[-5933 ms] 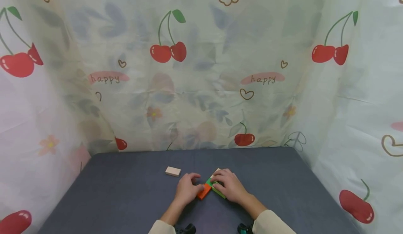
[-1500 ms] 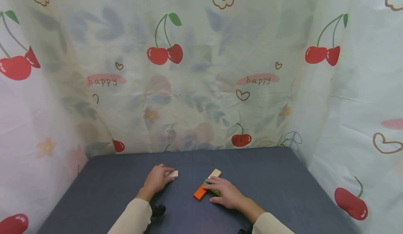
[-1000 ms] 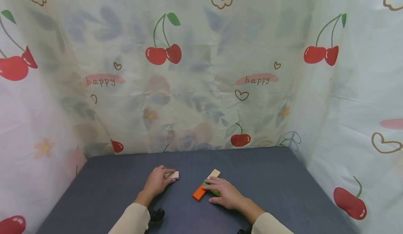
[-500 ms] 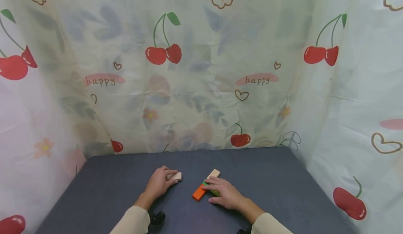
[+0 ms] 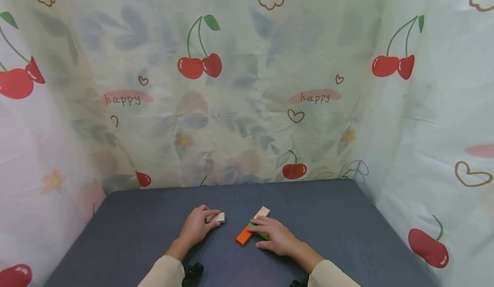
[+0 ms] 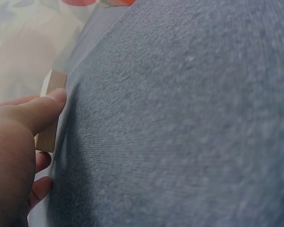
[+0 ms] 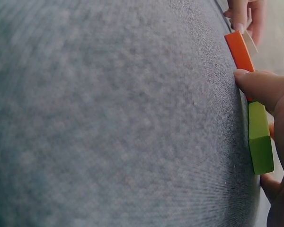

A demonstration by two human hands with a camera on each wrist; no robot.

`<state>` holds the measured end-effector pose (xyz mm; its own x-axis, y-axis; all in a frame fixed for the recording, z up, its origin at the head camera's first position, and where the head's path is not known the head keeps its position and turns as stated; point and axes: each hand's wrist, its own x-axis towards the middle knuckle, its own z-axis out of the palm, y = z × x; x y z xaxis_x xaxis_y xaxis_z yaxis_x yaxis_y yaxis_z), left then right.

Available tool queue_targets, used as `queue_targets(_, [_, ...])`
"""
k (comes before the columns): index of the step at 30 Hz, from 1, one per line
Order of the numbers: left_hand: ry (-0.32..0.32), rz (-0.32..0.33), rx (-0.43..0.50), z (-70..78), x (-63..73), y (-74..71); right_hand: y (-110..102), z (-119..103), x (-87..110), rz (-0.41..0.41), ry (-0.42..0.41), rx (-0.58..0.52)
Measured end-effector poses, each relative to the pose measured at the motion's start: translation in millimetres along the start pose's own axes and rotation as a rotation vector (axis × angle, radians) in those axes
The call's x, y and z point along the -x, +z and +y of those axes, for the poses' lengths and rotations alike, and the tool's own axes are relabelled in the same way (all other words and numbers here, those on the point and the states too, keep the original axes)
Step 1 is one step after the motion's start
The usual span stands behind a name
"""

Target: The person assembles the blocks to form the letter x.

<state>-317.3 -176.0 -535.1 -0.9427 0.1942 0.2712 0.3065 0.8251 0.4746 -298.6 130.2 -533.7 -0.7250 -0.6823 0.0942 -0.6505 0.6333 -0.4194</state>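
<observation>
My left hand (image 5: 197, 225) pinches a pale wooden block (image 5: 217, 218) between thumb and fingers, low at the table. The left wrist view shows the block (image 6: 52, 113) standing on edge behind the thumb. To its right, my right hand (image 5: 278, 235) rests with extended fingers over a group of blocks. An orange block (image 5: 245, 236) and another pale wooden block (image 5: 263, 212) make a slanted line, with a bit of green block (image 5: 251, 224) between them. A light green block (image 7: 259, 118) lies under the palm, mostly hidden in the head view.
The dark grey table (image 5: 154, 235) is bounded behind and at both sides by a printed curtain (image 5: 247, 119). Black wrist-worn gear (image 5: 193, 272) sits under the left wrist, and more shows near the right sleeve (image 5: 328, 274).
My left hand has left the block group, reached the lone pale block and slid it right and slightly nearer. My right hand has stayed on the group over the last second or so.
</observation>
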Motion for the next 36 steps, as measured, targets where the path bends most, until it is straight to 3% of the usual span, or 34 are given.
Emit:
queue_targets(16, [0.032,0.019,-0.011,11.6,0.5,4.5,0,0,-0.9,-0.003,0.014,0.008])
queue_targets(36, [0.070,0.011,0.107,27.3,1.7,10.1,0,0,-1.0,-0.014,0.017,-0.004])
